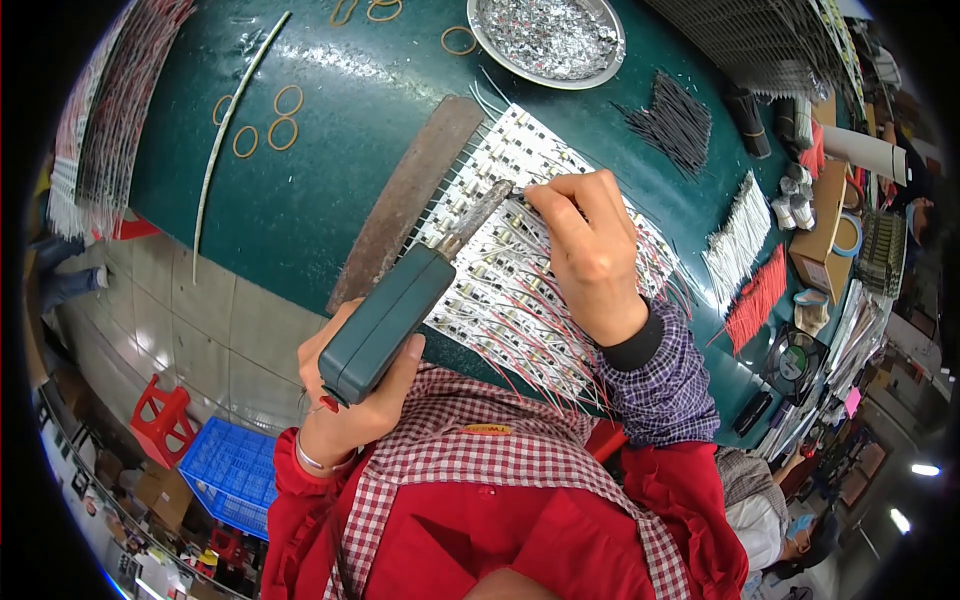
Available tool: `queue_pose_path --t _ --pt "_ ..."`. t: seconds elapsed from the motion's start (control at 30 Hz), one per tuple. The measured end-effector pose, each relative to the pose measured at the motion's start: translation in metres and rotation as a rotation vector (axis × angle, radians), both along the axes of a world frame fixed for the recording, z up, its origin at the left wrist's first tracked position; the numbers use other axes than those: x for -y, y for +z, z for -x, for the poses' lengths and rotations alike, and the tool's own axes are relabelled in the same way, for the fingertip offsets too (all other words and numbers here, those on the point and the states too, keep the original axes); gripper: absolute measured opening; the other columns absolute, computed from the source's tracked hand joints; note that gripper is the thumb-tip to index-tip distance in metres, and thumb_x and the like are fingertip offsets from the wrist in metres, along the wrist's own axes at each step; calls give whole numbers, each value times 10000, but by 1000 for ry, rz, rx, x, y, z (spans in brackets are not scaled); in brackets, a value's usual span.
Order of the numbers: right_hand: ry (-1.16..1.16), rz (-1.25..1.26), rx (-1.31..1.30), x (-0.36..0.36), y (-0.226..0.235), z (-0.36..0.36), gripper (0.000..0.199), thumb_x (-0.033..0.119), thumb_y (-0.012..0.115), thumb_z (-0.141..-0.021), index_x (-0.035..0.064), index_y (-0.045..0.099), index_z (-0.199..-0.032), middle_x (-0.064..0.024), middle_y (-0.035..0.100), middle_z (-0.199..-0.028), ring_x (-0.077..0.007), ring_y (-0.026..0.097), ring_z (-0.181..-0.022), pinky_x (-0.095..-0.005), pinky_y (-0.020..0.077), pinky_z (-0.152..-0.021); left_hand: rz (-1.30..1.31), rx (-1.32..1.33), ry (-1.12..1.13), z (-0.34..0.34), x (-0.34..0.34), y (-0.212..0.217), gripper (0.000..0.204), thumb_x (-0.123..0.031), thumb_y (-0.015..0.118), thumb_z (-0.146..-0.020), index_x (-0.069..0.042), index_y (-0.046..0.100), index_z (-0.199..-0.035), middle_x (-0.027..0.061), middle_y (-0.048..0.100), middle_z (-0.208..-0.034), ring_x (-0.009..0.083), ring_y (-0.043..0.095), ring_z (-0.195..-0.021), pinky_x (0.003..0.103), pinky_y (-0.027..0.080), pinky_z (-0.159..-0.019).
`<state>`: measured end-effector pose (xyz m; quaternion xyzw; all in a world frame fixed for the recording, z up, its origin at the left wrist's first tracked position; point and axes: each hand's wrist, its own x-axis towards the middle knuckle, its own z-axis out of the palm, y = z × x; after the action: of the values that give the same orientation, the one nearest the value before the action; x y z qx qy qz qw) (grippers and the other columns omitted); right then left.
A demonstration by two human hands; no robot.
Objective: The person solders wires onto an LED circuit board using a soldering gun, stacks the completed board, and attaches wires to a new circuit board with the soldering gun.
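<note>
My left hand [345,400] grips a dark green soldering iron [385,320] by its thick handle; its metal tip [490,200] points at the white circuit strips [520,260] laid in rows on the green table. My right hand [590,240] pinches a thin wire at the strips, right by the iron's tip. Red and white wires [560,340] trail from the strips toward my body.
A brown flat bar [405,200] lies beside the strips. A metal dish of silvery scraps [548,38] stands at the far edge. Rubber bands [270,120], a long white strip [225,130], bundles of black [675,125], white [738,235] and red wires [757,300] lie around. Another person [790,520] sits lower right.
</note>
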<state>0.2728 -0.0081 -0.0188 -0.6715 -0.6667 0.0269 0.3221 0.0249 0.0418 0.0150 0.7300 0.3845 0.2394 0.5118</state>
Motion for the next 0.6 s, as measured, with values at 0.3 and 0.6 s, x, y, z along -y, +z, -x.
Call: queue_pose_path --t 0.3,0.6 --pt "19 39 17 -1 2 1 293 -65 622 -683 -31 634 -973 -120 562 -913 -281 555 -847 -358 489 -699 9 -18 -33 2 -4 3 183 40 716 -771 54 671 -947 100 631 -810 154 603 -615 268 447 -535" --pt "9 48 33 0 2 1 284 -62 620 -687 -26 630 -968 -120 563 -919 -284 554 -852 -360 490 -704 -27 8 51 7 3 -5 152 28 718 -764 47 690 -912 121 645 -795 197 618 -615 289 472 -545"
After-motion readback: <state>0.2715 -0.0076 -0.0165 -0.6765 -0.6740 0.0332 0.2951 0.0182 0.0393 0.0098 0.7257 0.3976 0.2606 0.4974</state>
